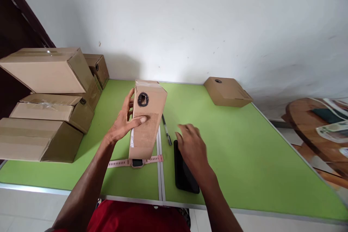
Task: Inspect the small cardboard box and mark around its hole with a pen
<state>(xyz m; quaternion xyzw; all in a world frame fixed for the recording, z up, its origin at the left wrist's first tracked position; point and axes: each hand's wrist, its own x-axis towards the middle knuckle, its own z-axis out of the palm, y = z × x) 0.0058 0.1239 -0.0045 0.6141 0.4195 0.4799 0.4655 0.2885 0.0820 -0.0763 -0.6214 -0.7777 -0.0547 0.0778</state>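
Observation:
My left hand [123,121] grips a tall cardboard box [146,130] by its left side, with the thumb across the front. A small hole ringed in black is cut near the box's top. My right hand [191,146], slightly blurred, hovers over the upper part of a black phone [183,175]; its thumb is apart from the bent fingers and nothing shows between them. Between the box and that hand lies a pen [166,130]. A smartwatch [137,163] with a pink strap lies below the box, partly covered by it in view.
Several cardboard boxes [43,76] are stacked at the left of the green table [244,159]. Another box [228,92] with a black-ringed hole sits at the back right, near the wall. A round wooden table [301,116] stands beyond the right edge.

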